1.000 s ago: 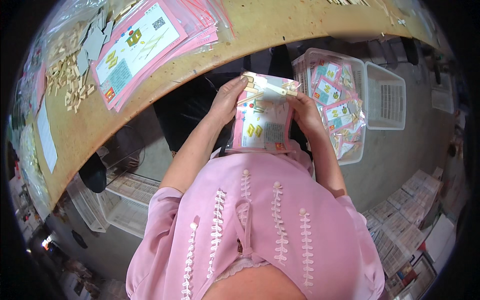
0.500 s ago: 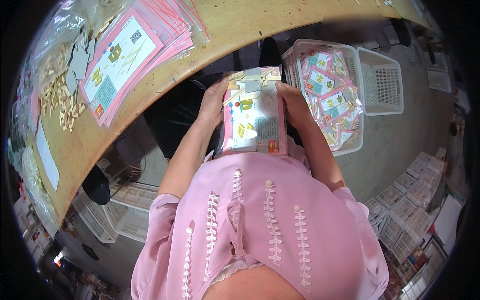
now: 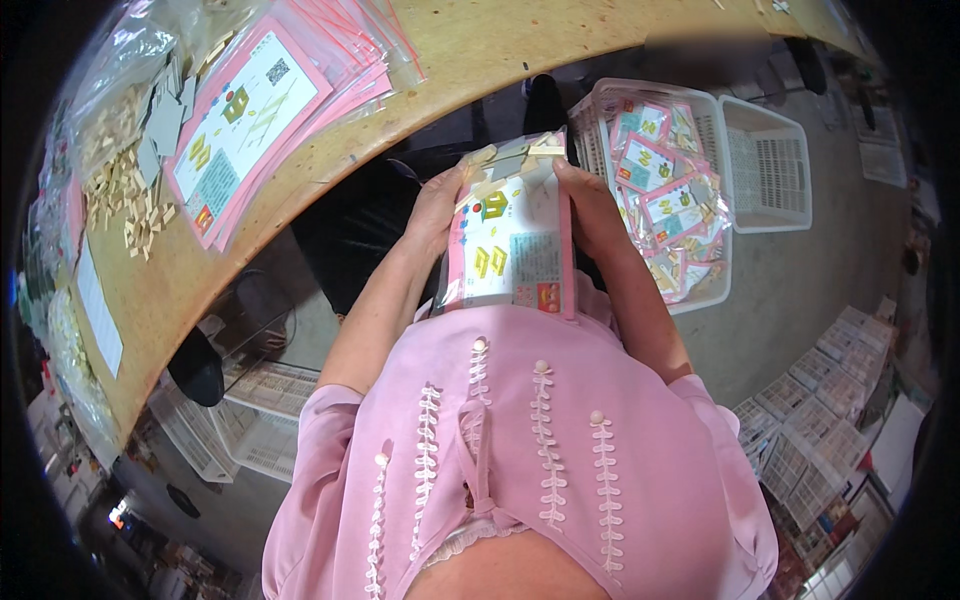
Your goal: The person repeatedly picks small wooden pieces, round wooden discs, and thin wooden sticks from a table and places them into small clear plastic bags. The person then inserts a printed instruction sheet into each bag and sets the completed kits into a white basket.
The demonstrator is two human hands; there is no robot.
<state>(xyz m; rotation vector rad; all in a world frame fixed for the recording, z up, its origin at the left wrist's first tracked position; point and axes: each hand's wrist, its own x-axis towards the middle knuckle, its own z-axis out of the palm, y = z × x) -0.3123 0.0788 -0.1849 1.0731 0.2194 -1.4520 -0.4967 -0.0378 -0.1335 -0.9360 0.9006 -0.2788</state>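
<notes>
While the left hand and the right hand grip the bag before the body, wooden pieces appear already inside (its closure I cannot tell); filled bags lie in the basket, flat bags on the desk.

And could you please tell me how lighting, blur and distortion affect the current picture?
Head view, overall: the table edge bends into an arc, and the corners go black; head view, upper right: a smudgy blur softens the table's edge; head view, centre: the right hand looks more shaded than the left hand.
</notes>
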